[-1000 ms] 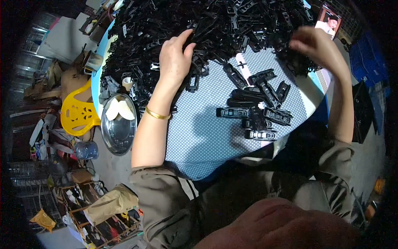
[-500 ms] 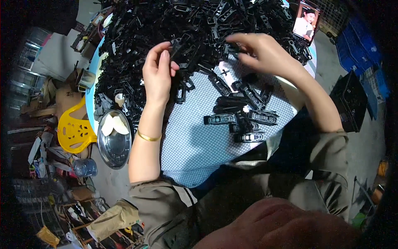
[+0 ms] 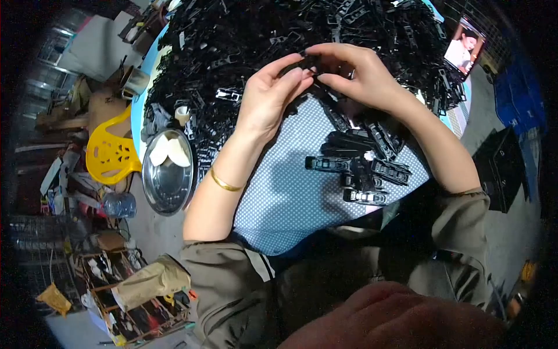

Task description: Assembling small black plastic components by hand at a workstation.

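Note:
My left hand, with a gold bangle on its wrist, and my right hand meet over the near edge of a big heap of black plastic parts. Both have fingers closed around a small black plastic part, mostly hidden by the fingertips and dark against the heap. Nearer to me, a loose group of longer black plastic pieces lies crossed on the pale dotted table cover.
Left of my forearm, a clear oval dish holds white wedges. A tape roll and metal cup stand nearby. Beyond the table are a yellow chair, a lit screen, and blue crates.
My hands were apart over the heap and have come together, the left moving right and slightly up. The view has shifted a little.

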`<state>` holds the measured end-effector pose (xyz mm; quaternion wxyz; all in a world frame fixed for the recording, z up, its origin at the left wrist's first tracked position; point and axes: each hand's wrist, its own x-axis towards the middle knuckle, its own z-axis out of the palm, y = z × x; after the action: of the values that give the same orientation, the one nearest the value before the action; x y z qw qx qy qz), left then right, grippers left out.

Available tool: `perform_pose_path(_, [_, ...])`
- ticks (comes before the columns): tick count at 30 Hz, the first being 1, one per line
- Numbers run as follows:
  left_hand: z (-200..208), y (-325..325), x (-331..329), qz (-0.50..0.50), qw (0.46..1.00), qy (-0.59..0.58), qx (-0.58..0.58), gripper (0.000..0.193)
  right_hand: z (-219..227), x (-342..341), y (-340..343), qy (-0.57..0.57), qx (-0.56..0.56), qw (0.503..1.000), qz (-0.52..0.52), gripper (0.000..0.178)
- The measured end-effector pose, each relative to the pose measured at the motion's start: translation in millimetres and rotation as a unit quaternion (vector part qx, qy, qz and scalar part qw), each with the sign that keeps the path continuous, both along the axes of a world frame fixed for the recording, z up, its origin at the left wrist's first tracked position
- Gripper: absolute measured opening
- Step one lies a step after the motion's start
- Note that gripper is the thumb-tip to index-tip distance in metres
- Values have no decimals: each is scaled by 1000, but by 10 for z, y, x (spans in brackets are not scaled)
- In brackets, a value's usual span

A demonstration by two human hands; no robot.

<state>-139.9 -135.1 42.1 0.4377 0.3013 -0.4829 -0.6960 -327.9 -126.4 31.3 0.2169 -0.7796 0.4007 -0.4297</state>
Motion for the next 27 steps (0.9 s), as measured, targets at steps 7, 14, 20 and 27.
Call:
perform_pose_path(7, [-83,36,-22,39,996,-25,-70,33,59,55,70,69,-167,984,9,36])
perform_pose_path(14, [-88,43,-42,56,997,37,-29,35,63,42,130,-112,12,993,-20,18])
perform_pose_path(20, [-129,79,-62,54,998,22,-17,34,25,115,108,-156,91,981,-66,18])
perform_pose_path(27, [-179,64,-70,36,998,57,2,35,12,77,100,-126,79,984,-98,24])
